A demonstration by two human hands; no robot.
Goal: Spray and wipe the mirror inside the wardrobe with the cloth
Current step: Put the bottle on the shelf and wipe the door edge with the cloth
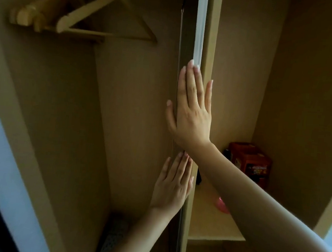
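A tall narrow panel with a pale silver front edge (201,25) stands edge-on in the middle of the wardrobe; no mirror face shows from here. My right hand (191,116) lies flat on this edge, fingers pointing up, thumb on the panel's left side. Just below it, my left hand (173,184) also rests flat against the edge with its fingers up. Neither hand holds anything. I see no cloth. A pink object (222,206) sits on the right shelf, mostly hidden behind my right forearm.
Wooden hangers (110,16) hang at the top of the left compartment. An orange box (251,162) stands at the back of the right shelf (209,226). A perforated grey object (112,239) lies low in the left compartment. The wardrobe's side wall (3,93) rises at left.
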